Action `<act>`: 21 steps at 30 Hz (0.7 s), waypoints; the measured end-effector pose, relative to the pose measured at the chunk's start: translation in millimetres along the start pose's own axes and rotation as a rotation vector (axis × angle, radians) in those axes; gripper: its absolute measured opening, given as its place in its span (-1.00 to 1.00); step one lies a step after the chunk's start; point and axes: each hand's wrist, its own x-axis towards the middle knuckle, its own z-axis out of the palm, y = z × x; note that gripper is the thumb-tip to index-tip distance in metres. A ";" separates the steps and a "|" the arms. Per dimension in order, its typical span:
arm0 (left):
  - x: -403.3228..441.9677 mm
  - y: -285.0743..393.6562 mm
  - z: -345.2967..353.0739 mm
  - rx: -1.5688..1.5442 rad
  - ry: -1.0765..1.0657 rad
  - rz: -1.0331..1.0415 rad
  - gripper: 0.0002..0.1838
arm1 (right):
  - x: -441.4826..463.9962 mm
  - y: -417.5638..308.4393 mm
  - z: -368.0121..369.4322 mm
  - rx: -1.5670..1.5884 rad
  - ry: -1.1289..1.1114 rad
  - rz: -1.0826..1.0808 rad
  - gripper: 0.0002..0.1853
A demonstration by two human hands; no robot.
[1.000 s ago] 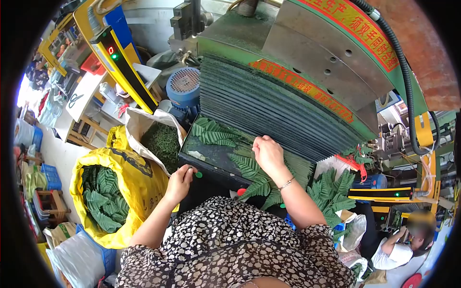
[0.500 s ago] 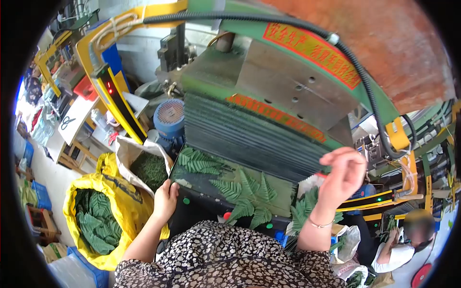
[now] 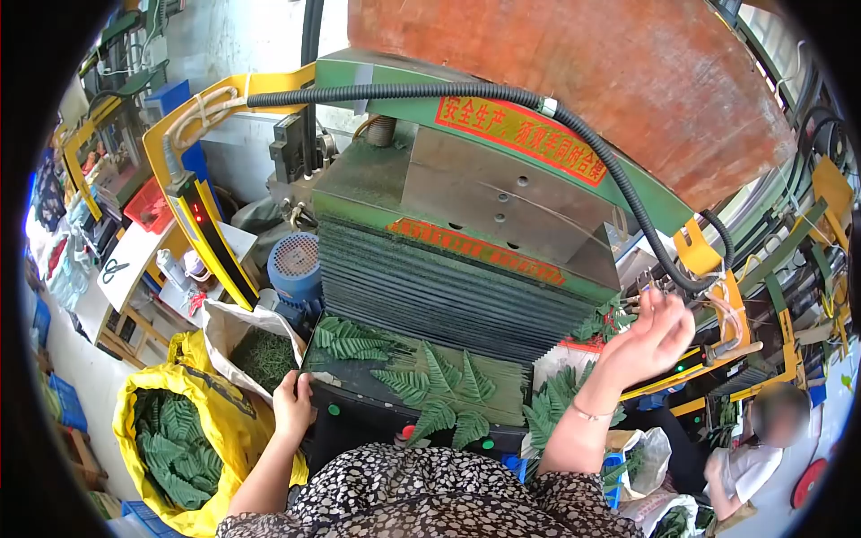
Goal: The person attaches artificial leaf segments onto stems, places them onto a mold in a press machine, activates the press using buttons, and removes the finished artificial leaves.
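My left hand [image 3: 292, 408] is at the left front corner of the press bed [image 3: 345, 377], its fingers curled on the edge. My right hand [image 3: 647, 342] is raised at the right side of the press, wrist bent, fingers loosely curled and apart, nothing visible in them. Flat on the bed lies a group of green artificial fern leaves [image 3: 441, 381], some hanging over the front edge. Another fern leaf [image 3: 345, 339] lies at the bed's back left. More fern leaves [image 3: 558, 399] are heaped just right of the bed, below my right hand.
Behind the bed rises the green press [image 3: 448, 287]. Yellow sensor bars [image 3: 211, 238] flank it. To the left stand a yellow sack [image 3: 148, 466] of leaves and a white sack [image 3: 220, 327] of green scraps. Buttons [image 3: 334, 410] line the front. Another person [image 3: 749, 462] sits at right.
The view has shifted, showing more of the press top. My right hand has turned at the wrist, its fingers now pointing up and right. My left hand stays on the corner; the leaves stay in place.
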 end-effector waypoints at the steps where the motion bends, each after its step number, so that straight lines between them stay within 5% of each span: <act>1: 1.8 -10.6 2.9 -0.026 0.054 0.007 -0.74 | -10.7 -11.4 -1.3 -0.095 -0.093 -0.180 -0.87; 5: 10.1 -35.8 3.1 -0.204 0.202 -0.147 -0.74 | -42.8 -58.2 10.7 -0.207 -0.853 -0.701 -0.79; 7: 20.7 -57.9 5.7 -0.134 0.237 -0.071 -0.72 | -35.7 -40.0 40.7 -0.470 -0.940 -0.693 -0.80; 9: 35.7 -73.1 11.4 -0.142 0.242 -0.117 -0.71 | -34.4 17.0 76.3 -0.345 -0.734 -0.607 -0.81; 12: 67.3 -113.0 33.9 -0.239 0.194 -0.072 -0.70 | -25.5 63.6 102.8 -0.417 -0.773 -0.659 -0.80; 15: 82.5 -121.1 41.8 -0.308 0.114 -0.235 -0.71 | -27.2 72.9 104.8 -0.428 -0.758 -0.622 -0.79; 18: 91.6 -114.8 27.8 -0.501 -0.086 -0.420 -0.72 | -35.5 44.1 89.0 -0.344 -0.754 -0.291 -0.67; 21: 92.9 -89.0 7.0 -0.519 -0.184 -0.432 -0.72 | -49.9 31.6 42.6 -0.315 -0.850 -0.152 -0.77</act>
